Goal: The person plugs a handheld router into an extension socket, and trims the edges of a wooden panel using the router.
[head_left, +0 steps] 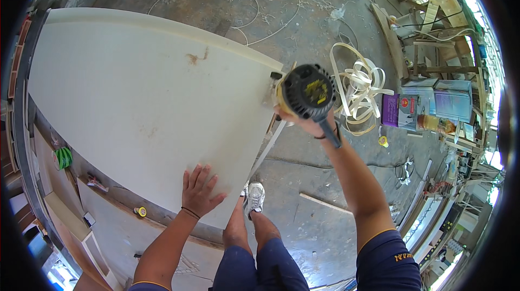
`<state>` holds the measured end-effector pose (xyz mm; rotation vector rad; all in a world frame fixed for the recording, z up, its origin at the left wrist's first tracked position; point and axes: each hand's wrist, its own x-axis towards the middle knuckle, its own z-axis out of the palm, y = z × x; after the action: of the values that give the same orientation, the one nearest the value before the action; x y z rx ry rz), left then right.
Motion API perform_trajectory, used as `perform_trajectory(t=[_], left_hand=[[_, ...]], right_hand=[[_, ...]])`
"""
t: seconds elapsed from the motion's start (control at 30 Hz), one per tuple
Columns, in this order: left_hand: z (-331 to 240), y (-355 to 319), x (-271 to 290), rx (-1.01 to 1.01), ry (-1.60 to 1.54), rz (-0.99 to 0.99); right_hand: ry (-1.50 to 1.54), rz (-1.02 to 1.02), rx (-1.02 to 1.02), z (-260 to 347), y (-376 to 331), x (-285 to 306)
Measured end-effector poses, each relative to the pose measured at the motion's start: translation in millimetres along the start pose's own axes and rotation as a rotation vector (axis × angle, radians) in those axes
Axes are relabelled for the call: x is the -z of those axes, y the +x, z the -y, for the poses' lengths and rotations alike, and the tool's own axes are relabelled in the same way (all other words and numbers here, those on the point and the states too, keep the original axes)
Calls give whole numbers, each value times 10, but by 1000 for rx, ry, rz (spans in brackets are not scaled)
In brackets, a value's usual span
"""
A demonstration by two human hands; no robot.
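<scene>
A large white panel lies in front of me, with brown smudges on its surface. My left hand rests on it near its close edge, fingers spread out. At the panel's right edge, my right hand is closed round a black and yellow trim router. The router's dark top faces me and hides most of that hand's fingers; a cord sleeve points back over the wrist. Where its base meets the panel edge is partly hidden. A thin pale strip hangs down along the panel's right edge.
Coiled white edge banding lies on the floor to the right, near purple and blue boxes. A dark cable crosses the floor. Loose strips lie beyond the panel. To the left are a green tape roll and a yellow tape measure.
</scene>
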<state>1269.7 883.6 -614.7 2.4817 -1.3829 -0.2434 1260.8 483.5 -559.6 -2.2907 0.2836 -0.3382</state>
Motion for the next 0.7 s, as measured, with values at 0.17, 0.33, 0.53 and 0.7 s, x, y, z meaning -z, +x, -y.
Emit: perform_trajectory(t=[0.17, 0.33, 0.53, 0.7], left_hand=[[21, 23, -6, -28, 0, 16], [35, 17, 11, -29, 4, 22], [4, 12, 27, -19, -9, 30], [-101, 24, -36, -1, -86, 30]], right_hand=[[-8, -65, 72, -185, 430, 226], [57, -83, -40, -276, 692, 344], [128, -142, -100, -326, 759, 545], [253, -192, -168, -449, 487, 725]])
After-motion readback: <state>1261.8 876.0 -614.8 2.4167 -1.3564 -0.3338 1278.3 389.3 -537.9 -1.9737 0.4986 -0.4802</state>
